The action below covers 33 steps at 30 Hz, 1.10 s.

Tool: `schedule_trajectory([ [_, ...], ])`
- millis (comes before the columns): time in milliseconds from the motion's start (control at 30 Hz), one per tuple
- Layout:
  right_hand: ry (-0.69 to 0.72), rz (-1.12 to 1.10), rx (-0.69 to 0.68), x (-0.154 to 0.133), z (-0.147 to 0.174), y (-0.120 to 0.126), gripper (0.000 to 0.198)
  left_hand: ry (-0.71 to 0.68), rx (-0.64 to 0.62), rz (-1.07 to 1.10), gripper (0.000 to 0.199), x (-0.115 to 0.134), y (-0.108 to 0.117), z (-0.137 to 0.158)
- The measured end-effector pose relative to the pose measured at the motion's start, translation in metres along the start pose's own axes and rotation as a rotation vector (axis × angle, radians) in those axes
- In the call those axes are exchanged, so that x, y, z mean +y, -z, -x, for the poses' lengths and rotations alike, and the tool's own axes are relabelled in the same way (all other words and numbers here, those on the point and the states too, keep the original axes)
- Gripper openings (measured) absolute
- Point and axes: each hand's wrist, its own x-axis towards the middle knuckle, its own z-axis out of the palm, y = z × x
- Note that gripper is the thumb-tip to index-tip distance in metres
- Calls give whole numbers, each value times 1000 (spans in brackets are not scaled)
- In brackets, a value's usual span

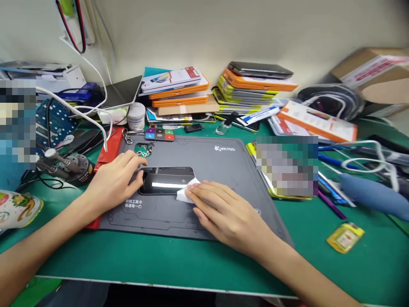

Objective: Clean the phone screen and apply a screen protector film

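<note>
A black smartphone (159, 183) lies screen up on the grey work mat (211, 217), with a bright reflection across its glass. My left hand (116, 177) grips its left end, thumb and index finger curled at the edge. Pinched under the fingers of my right hand (223, 209) is a white wipe (183, 195), which touches the phone's right end. Part of that wipe is hidden by my fingers. Just above my left fingertips is a small green round patch with metal bits (143, 149).
Stacked orange-edged boxes (180, 91) and yellow-edged cases (249, 91) line the wall. A white jar (136, 116), a small glass bottle (224, 124) and cables stand behind the mat. Right of it lie a yellow packet (345, 237) and a blue-handled tool (373, 198).
</note>
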Motion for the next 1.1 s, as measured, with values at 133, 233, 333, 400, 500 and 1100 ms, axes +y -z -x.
schedule_trajectory([
  [133, -10, 24, 42, -3, 1, 3, 27, -81, 24, 6, 21, -1, -1, 1],
  [233, -30, 21, 45, -4, 1, 3, 27, -113, 43, 18, 21, -2, 1, 2],
  [333, -60, 10, 28, -5, 1, 5, 27, -50, 82, -14, 27, 0, 4, 4],
  [400, -76, -8, 17, -5, 3, 6, 29, 17, 100, -63, 39, 2, 6, 5],
  [500, -110, -35, 2, -4, 6, 10, 42, 105, 51, -95, 51, 5, 7, 5],
  [1100, -77, -113, -5, 10, -3, -7, 38, 222, -232, -56, 72, 8, 3, 8],
])
